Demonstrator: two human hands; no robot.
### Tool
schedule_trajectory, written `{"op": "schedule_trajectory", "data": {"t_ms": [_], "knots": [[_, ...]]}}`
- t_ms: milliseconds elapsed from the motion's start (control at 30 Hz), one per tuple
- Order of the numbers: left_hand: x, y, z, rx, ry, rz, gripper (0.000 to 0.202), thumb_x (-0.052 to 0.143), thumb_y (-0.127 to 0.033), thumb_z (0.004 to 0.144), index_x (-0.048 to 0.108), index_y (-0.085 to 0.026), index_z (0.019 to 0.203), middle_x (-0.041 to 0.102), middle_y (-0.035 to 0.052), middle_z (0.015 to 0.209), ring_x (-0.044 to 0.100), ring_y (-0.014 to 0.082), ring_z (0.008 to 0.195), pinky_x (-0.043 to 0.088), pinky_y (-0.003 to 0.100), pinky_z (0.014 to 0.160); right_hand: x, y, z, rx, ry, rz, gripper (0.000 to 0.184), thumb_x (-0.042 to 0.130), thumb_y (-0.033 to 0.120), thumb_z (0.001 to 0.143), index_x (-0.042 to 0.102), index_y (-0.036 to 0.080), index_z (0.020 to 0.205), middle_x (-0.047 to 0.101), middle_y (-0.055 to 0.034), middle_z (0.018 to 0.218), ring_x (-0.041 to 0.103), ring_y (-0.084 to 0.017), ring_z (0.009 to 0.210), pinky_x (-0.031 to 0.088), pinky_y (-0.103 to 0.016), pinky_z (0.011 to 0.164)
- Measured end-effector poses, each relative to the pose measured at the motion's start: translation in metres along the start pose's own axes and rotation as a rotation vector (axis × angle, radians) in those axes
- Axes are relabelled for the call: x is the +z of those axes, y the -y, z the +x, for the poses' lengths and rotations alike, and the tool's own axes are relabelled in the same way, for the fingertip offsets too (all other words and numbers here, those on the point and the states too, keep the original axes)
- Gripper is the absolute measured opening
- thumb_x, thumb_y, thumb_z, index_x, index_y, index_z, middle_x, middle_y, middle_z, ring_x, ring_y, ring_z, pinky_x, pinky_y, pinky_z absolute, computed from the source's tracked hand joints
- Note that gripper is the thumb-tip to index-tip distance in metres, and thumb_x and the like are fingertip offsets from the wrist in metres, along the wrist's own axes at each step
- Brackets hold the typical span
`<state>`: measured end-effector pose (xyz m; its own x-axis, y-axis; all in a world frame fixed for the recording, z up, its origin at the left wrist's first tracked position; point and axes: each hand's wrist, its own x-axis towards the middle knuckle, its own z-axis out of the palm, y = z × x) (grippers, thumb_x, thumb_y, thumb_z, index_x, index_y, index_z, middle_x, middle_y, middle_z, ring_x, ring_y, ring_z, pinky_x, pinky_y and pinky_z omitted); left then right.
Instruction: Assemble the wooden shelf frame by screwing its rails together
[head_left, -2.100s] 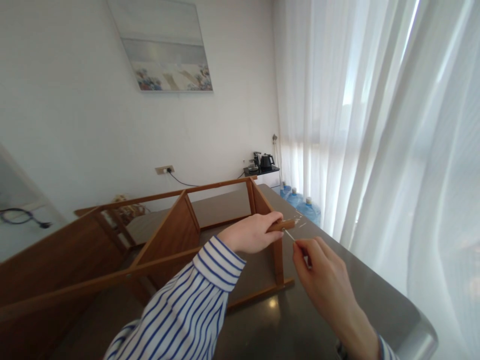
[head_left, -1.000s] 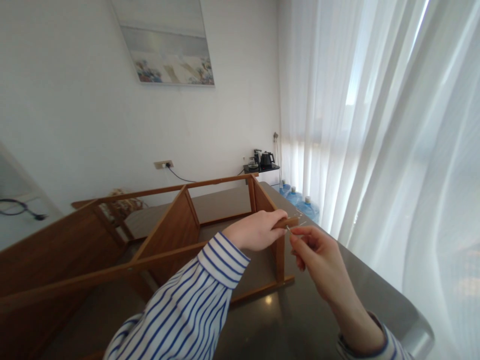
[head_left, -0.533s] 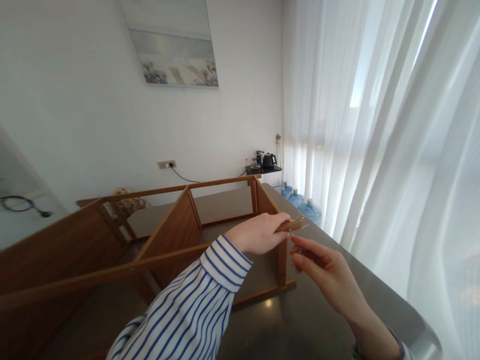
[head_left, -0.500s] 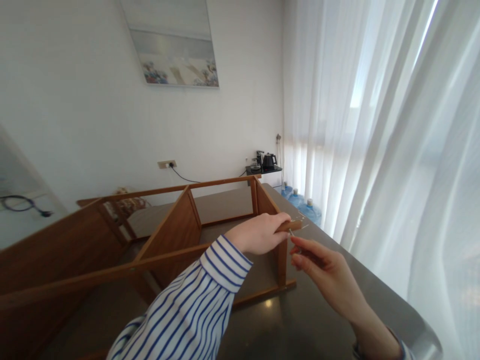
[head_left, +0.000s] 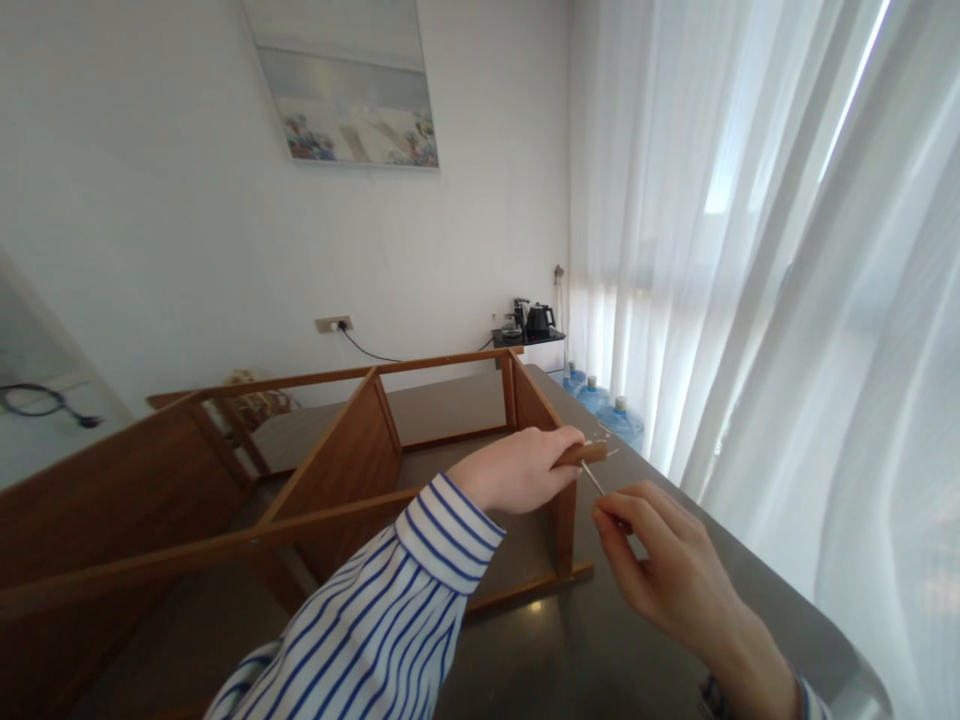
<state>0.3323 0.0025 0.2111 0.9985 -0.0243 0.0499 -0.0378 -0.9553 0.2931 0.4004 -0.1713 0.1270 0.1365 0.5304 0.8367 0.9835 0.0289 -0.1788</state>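
Note:
A brown wooden shelf frame (head_left: 352,455) lies on its side on a dark grey table (head_left: 600,640). My left hand (head_left: 517,468), in a blue-and-white striped sleeve, is closed around the frame's upper right corner rail. My right hand (head_left: 660,555) hovers just right of that corner, pinching a thin pale stick-like tool (head_left: 592,478). The tool's tip points up at the end of the rail. Small pale bits (head_left: 604,435) lie on the table just beyond the corner.
White curtains (head_left: 750,250) hang along the right. Blue water jugs (head_left: 600,400) stand past the table's far end, by a small stand with a black kettle (head_left: 534,320). A picture (head_left: 349,90) and a wall socket (head_left: 334,324) are on the white wall.
My right hand pulled back down and to the right, so the thin tool now shows between the fingers and the rail end. My left hand kept its hold on the frame.

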Motion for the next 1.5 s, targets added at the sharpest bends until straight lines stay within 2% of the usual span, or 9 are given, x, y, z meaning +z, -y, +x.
{"op": "schedule_trajectory", "data": {"t_ms": [133,233,367,500,600,800,933,1200,1500], "knots": [[0.000,0.000,0.000,0.002,-0.002,-0.001,0.024,0.041,-0.039,0.090,0.050,-0.025,0.108,0.064,0.0028,0.094,0.061,0.0190,0.084,0.041,0.026,0.067,0.008,0.000,-0.003,0.102,-0.064,0.052,0.011,0.050,0.010,0.086,0.052,0.019,0.091,0.052,0.0004,0.070,0.050,-0.012,0.061,0.042,-0.025,0.056],[0.000,0.001,0.000,-0.002,0.003,0.002,0.025,0.041,-0.039,0.090,0.050,-0.025,0.109,0.065,0.0030,0.095,0.061,0.0192,0.084,0.042,0.027,0.068,0.015,0.001,-0.009,0.316,-0.142,0.205,0.012,0.051,0.016,0.088,0.054,0.022,0.097,0.057,0.0004,0.073,0.054,-0.011,0.062,0.044,-0.024,0.056],[0.001,0.002,0.000,-0.003,0.000,-0.005,0.026,0.041,-0.040,0.090,0.051,-0.026,0.109,0.065,0.0028,0.095,0.061,0.0190,0.082,0.042,0.027,0.068,0.024,0.003,-0.014,0.692,-0.244,0.708,0.016,0.049,0.028,0.091,0.052,0.024,0.106,0.061,0.0010,0.073,0.056,-0.011,0.059,0.047,-0.023,0.055],[0.002,0.004,0.001,0.010,-0.014,0.000,0.025,0.040,-0.039,0.090,0.051,-0.026,0.108,0.065,0.0022,0.093,0.062,0.0185,0.080,0.042,0.027,0.069,0.026,0.004,-0.016,0.829,-0.255,1.108,0.014,0.050,0.032,0.090,0.052,0.023,0.101,0.061,0.0017,0.069,0.056,-0.011,0.057,0.046,-0.023,0.053],[0.002,0.003,0.000,0.007,-0.017,-0.002,0.026,0.041,-0.040,0.090,0.051,-0.026,0.109,0.065,0.0024,0.094,0.062,0.0191,0.082,0.042,0.027,0.070,0.023,0.000,-0.020,0.753,-0.219,0.895,0.012,0.050,0.030,0.091,0.054,0.024,0.100,0.063,-0.0002,0.074,0.059,-0.012,0.062,0.048,-0.025,0.056],[0.000,-0.001,0.000,-0.030,0.011,-0.015,0.027,0.040,-0.040,0.091,0.051,-0.026,0.111,0.065,0.0021,0.093,0.062,0.0174,0.079,0.042,0.027,0.069,0.001,-0.014,-0.019,0.055,-0.060,-0.019,0.032,0.055,0.010,0.085,0.056,0.021,0.115,0.065,-0.0081,0.102,0.061,-0.019,0.089,0.049,-0.032,0.077],[0.001,0.000,0.000,-0.021,-0.010,-0.013,0.029,0.041,-0.041,0.090,0.051,-0.025,0.112,0.064,0.0031,0.099,0.061,0.0184,0.085,0.043,0.027,0.073,-0.013,-0.016,-0.012,-0.174,0.063,-0.302,0.032,0.057,0.012,0.085,0.056,0.014,0.117,0.066,-0.0105,0.100,0.061,-0.020,0.084,0.049,-0.035,0.075],[0.000,0.000,0.000,-0.005,0.003,-0.055,0.025,0.041,-0.040,0.090,0.053,-0.024,0.105,0.064,0.0022,0.091,0.060,0.0164,0.075,0.041,0.026,0.067,-0.025,-0.009,-0.006,-0.216,0.156,-0.553,0.025,0.051,0.015,0.088,0.061,0.016,0.111,0.065,-0.0112,0.096,0.060,-0.022,0.081,0.048,-0.037,0.071],[0.002,0.002,0.000,0.023,-0.019,-0.017,0.028,0.041,-0.041,0.090,0.052,-0.023,0.109,0.065,0.0042,0.098,0.060,0.0189,0.084,0.042,0.027,0.070,-0.014,-0.004,-0.007,-0.073,0.105,-0.308,0.022,0.048,0.015,0.091,0.060,0.015,0.109,0.063,-0.0081,0.083,0.058,-0.018,0.072,0.047,-0.033,0.067]]}}
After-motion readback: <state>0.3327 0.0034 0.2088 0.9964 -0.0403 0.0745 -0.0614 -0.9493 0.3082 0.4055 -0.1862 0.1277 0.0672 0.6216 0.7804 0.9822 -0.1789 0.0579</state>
